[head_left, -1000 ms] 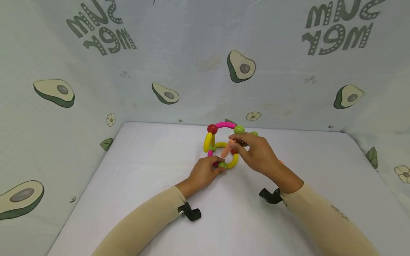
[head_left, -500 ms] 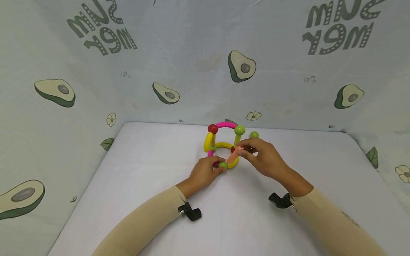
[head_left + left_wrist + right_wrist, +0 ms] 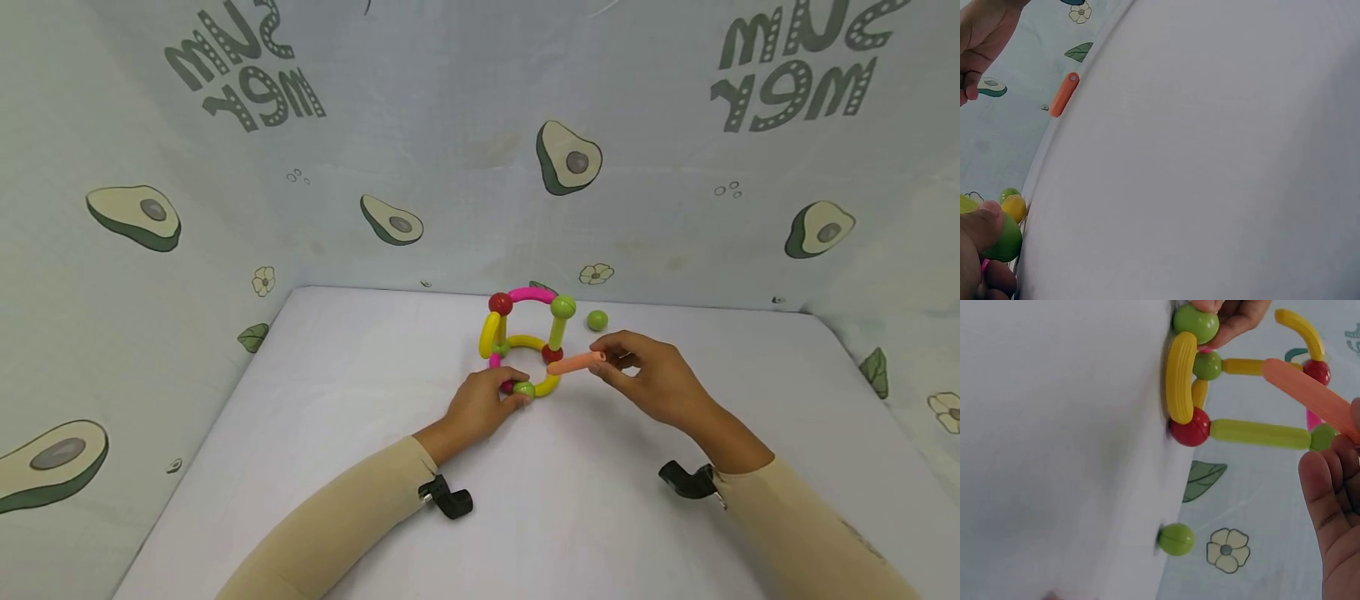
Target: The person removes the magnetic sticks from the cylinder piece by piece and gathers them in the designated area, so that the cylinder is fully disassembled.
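In the head view a frame of magnetic rods and balls stands on the table, with a ring of yellow curved rods (image 3: pixel 551 385) and pink ones at its base. My left hand (image 3: pixel 480 408) holds the green ball (image 3: pixel 524 389) at its near corner. An upright light-green rod (image 3: pixel 557 334) links a red ball (image 3: pixel 552 355) to a green ball (image 3: pixel 563 307) on top. To the right, my right hand (image 3: pixel 656 379) pinches an orange rod (image 3: pixel 573 363) by one end. That rod is raised and points left toward the frame; the right wrist view shows it (image 3: pixel 1310 394) apart from the balls.
A loose green ball (image 3: pixel 597 321) lies behind the right hand. Another orange rod (image 3: pixel 1064 94) lies on the table in the left wrist view. Behind the white table (image 3: pixel 360 358) hangs a cloth (image 3: pixel 465 200) printed with avocados.
My right hand has drawn back to the right with the orange rod, which has swung from steeply slanted to nearly level. The loose green ball is uncovered. My left hand stays in place.
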Tool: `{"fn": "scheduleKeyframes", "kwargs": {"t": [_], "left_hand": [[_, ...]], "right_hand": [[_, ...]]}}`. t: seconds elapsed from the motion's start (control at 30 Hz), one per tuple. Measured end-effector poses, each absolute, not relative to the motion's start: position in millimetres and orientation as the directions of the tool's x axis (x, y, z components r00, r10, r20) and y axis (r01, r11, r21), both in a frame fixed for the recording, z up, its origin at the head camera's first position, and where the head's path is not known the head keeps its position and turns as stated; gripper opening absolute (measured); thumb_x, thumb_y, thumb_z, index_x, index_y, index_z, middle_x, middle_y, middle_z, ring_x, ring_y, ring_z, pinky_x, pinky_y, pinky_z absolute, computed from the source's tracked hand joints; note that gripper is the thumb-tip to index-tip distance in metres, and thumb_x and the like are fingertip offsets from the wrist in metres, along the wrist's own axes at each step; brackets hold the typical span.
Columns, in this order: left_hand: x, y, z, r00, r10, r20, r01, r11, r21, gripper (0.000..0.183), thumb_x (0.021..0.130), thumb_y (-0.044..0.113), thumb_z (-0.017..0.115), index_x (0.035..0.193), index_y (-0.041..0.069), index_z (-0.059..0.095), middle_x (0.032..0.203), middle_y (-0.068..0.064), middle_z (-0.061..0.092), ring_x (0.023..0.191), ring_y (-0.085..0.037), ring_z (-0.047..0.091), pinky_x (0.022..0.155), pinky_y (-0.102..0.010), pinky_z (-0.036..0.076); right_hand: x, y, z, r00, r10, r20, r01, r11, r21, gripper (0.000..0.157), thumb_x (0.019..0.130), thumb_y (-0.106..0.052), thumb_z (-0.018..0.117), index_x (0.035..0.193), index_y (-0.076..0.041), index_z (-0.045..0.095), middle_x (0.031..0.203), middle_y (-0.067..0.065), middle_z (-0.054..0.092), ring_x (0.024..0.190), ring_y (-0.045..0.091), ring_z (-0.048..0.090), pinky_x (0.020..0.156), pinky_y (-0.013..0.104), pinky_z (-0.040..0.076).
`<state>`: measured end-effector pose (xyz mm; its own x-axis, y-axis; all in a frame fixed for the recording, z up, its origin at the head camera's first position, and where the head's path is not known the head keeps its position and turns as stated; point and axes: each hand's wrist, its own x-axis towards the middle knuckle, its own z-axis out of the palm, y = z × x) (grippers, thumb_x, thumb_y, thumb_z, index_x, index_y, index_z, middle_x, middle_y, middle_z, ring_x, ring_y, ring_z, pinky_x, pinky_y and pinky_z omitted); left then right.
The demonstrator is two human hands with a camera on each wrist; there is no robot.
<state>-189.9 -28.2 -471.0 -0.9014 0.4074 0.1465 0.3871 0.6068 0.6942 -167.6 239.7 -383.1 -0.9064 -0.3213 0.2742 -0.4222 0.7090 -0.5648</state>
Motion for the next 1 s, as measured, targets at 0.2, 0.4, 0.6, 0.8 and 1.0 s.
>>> {"fn": "scheduleKeyframes", "kwargs": {"t": [0.2, 0.4, 0.6, 0.8, 1.0], "left_hand": [[-190.3, -27.5, -471.6, -0.902, 0.410, 0.135, 0.380, 0.607, 0.698, 0.036, 0.091, 0.028, 0.080, 0.124, 0.016, 0.073, 0.099, 0.010, 0.070, 0.085, -0.009, 0.058, 0.074, -0.020, 0.049], [-190.2, -27.9, -470.4, -0.904, 0.407, 0.130, 0.375, 0.612, 0.696, 0.036, 0.090, 0.027, 0.080, 0.124, 0.016, 0.074, 0.099, 0.010, 0.070, 0.086, -0.010, 0.059, 0.076, -0.019, 0.049], [-190.1, -27.7, -469.9, -0.907, 0.403, 0.125, 0.368, 0.611, 0.701, 0.036, 0.090, 0.027, 0.080, 0.124, 0.016, 0.074, 0.099, 0.010, 0.070, 0.085, -0.009, 0.058, 0.075, -0.019, 0.049], [-188.8, -27.3, -467.0, -0.906, 0.406, 0.121, 0.367, 0.609, 0.703, 0.036, 0.090, 0.027, 0.080, 0.124, 0.016, 0.074, 0.099, 0.009, 0.069, 0.084, -0.010, 0.057, 0.072, -0.020, 0.048], [-187.0, -26.8, -463.6, -0.910, 0.398, 0.115, 0.355, 0.609, 0.710, 0.034, 0.091, 0.026, 0.080, 0.123, 0.015, 0.074, 0.102, 0.007, 0.071, 0.088, -0.013, 0.060, 0.076, -0.022, 0.049]], "right_hand": [[-161.4, 257.9, -384.3, -0.946, -0.250, 0.204, -0.323, 0.741, -0.589, 0.027, 0.091, -0.010, 0.078, 0.115, -0.009, 0.067, 0.103, 0.006, 0.071, 0.092, 0.027, 0.071, 0.067, 0.034, 0.056], [-159.4, 272.8, -385.5, -0.965, -0.218, 0.145, -0.261, 0.743, -0.616, 0.028, 0.092, -0.008, 0.076, 0.118, -0.008, 0.066, 0.106, 0.010, 0.073, 0.089, 0.028, 0.071, 0.054, 0.028, 0.052], [-159.4, 283.4, -387.5, -0.965, -0.213, 0.153, -0.262, 0.786, -0.560, 0.030, 0.092, -0.012, 0.078, 0.120, -0.007, 0.069, 0.109, 0.009, 0.074, 0.100, 0.033, 0.072, 0.080, 0.039, 0.051], [-158.9, 295.5, -392.5, -0.971, -0.203, 0.126, -0.238, 0.804, -0.545, 0.032, 0.095, -0.016, 0.076, 0.124, -0.006, 0.068, 0.109, 0.009, 0.074, 0.102, 0.034, 0.071, 0.081, 0.049, 0.050], [-158.3, 308.2, -396.7, -0.962, -0.214, 0.168, -0.271, 0.809, -0.522, 0.031, 0.096, -0.018, 0.074, 0.124, -0.006, 0.067, 0.109, 0.011, 0.074, 0.099, 0.036, 0.071, 0.078, 0.050, 0.052]]}}
